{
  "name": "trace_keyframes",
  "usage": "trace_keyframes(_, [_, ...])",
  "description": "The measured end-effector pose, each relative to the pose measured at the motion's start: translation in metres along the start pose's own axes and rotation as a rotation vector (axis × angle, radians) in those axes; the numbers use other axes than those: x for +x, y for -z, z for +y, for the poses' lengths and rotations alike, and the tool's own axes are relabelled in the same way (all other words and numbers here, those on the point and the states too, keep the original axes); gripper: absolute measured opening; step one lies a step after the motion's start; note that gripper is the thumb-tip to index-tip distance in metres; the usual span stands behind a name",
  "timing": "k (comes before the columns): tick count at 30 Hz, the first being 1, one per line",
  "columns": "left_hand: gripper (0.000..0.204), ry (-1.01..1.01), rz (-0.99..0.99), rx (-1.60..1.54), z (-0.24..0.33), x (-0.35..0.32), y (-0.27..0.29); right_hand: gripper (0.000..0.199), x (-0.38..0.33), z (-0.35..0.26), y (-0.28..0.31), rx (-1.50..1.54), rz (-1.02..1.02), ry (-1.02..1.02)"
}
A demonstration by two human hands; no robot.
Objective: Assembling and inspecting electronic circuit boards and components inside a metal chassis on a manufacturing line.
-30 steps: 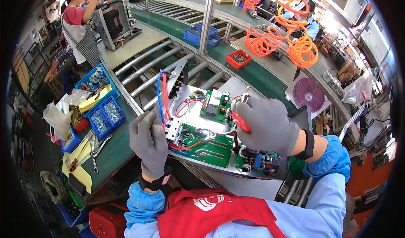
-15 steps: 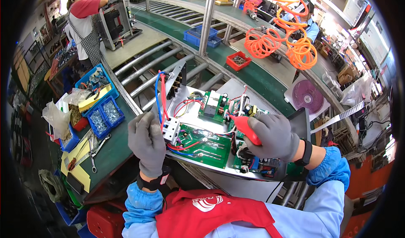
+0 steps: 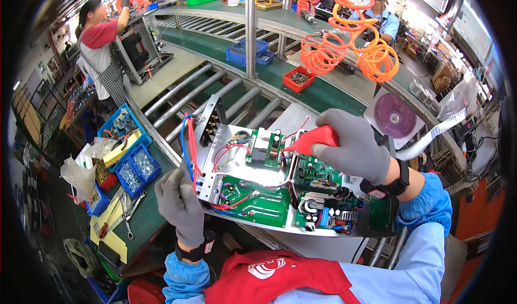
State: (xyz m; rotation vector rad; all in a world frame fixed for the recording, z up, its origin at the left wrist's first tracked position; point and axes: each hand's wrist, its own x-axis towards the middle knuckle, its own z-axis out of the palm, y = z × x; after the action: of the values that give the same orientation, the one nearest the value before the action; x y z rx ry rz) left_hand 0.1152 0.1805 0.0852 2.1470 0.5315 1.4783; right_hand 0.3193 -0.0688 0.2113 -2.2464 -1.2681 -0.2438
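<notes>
My right hand (image 3: 358, 147), in a grey glove, is closed around a red tapered tool (image 3: 318, 140) whose pointed tip reaches toward a small green circuit board (image 3: 267, 149). Beneath lies a metal chassis (image 3: 237, 166) carrying several boards, among them a larger green board (image 3: 261, 204) at the front. My left hand (image 3: 180, 207), also gloved, is at the chassis's left end with loosely bent fingers, beside a white switch block (image 3: 208, 188). I see nothing gripped in it. Red and blue wires (image 3: 189, 147) loop up from that block past a dark upright bracket (image 3: 211, 119).
Rollers (image 3: 188, 95) run behind the chassis. On the left are blue trays of screws (image 3: 137, 169), wrenches (image 3: 128, 218) and a phone (image 3: 109, 254). Orange coiled hoses (image 3: 371, 59) hang at right above a purple fan (image 3: 395, 115). Two other people are farther back.
My right hand has lifted and moved farther back, the red tool now lying flatter and uncovering boards at the chassis's right. My left hand has drawn slightly away from the switch block. The view has shifted.
</notes>
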Motion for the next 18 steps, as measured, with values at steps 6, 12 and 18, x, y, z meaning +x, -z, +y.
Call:
trace_keyframes(6, [0.024, 0.069, 0.009, 0.029, 0.002, -0.002, -0.001, 0.028, 0.036, -0.001, 0.001, -0.101, -0.110, 0.091])
trace_keyframes(12, [0.022, 0.031, 0.035, 0.066, 0.001, 0.000, -0.002, 0.029, 0.047, -0.004, 0.004, -0.077, -0.201, 0.038])
trace_keyframes(18, [0.022, 0.009, 0.027, 0.061, 0.000, 0.000, -0.004, 0.030, 0.050, -0.002, 0.001, -0.079, -0.220, 0.045])
